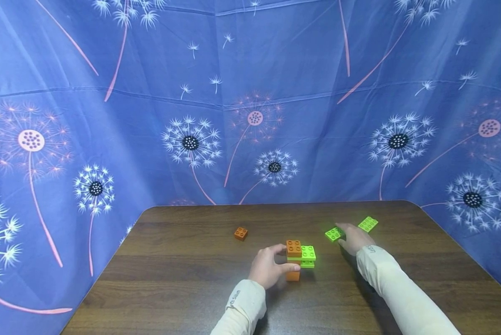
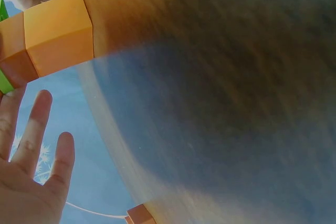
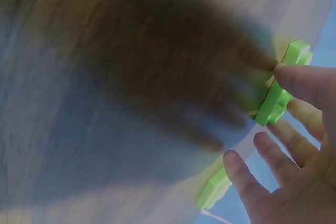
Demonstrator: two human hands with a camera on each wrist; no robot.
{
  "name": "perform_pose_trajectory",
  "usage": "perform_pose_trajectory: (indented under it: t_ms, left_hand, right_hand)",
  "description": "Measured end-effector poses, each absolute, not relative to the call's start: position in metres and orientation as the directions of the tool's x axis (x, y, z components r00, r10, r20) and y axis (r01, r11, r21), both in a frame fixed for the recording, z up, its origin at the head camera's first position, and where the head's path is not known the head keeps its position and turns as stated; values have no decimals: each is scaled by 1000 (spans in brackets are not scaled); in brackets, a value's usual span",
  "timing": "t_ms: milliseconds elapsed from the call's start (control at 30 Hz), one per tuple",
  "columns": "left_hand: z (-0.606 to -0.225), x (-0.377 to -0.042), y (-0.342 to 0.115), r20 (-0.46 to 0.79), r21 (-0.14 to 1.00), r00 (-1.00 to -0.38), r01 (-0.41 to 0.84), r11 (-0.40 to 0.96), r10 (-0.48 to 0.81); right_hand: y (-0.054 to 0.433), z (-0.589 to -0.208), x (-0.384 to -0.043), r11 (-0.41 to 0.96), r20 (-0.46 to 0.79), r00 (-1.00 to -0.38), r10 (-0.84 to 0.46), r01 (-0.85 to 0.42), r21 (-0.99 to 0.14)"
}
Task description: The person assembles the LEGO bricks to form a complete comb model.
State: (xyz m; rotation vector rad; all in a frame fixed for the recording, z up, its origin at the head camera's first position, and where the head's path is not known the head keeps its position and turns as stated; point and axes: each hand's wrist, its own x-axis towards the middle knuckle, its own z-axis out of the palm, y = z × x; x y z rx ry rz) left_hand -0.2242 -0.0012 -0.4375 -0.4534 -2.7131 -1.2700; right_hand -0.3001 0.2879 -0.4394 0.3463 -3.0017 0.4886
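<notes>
My left hand grips an upright stack of toy building bricks, thumb on the near side and fingers behind. The stack has orange bricks with lime green bricks between them, which jut out to the right. In the left wrist view its orange bottom brick is right at the tabletop, and the other fingers extend below it. Farther right, my right hand pinches a lime green brick lying studs up. The right wrist view shows the thumb at one side of this green brick, fingers across from it.
Another lime green brick lies just beyond my right hand. A small orange brick sits farther back, left of the stack. The brown wooden table ends at a blue dandelion-print cloth hanging behind it and at the sides.
</notes>
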Motion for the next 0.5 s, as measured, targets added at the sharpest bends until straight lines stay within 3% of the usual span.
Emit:
perform_pose_trajectory:
  t_ms: [500]
  left_hand:
    - [-438,-224,-2,238,720,-945,328,612,226]
  right_hand:
    - [295,-437,-296,908,137,-961,-241,-273,-318]
